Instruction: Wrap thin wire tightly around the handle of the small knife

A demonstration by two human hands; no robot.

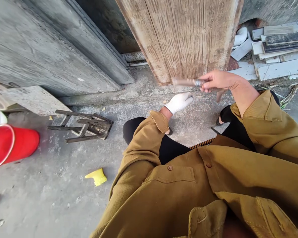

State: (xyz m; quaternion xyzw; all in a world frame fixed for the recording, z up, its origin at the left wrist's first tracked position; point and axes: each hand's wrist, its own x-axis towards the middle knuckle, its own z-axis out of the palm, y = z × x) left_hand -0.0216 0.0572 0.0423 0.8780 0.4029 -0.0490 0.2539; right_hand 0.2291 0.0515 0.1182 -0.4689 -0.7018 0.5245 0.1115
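Observation:
My right hand (217, 81), bare, is closed round a brown wooden-handled tool (186, 82) with a silvery metal band. Motion blurs its left end, and a short brown piece sticks out below the hand, so its kind is unclear. Below and left of it, my left hand (178, 103) wears a white knit glove. Its fingers are curled together, and anything within them is hidden. Both hands are in front of the lower edge of a weathered plank panel (186, 36) that stands upright with worn brown paint.
To the left lie a small wooden stool (86, 125) on its side and a tipped red bucket (24, 142). A yellow sponge piece (97, 177) rests on the concrete floor (72, 201). Grey boards (52, 43) lean at upper left; stacked white strips (283, 67) lie at right.

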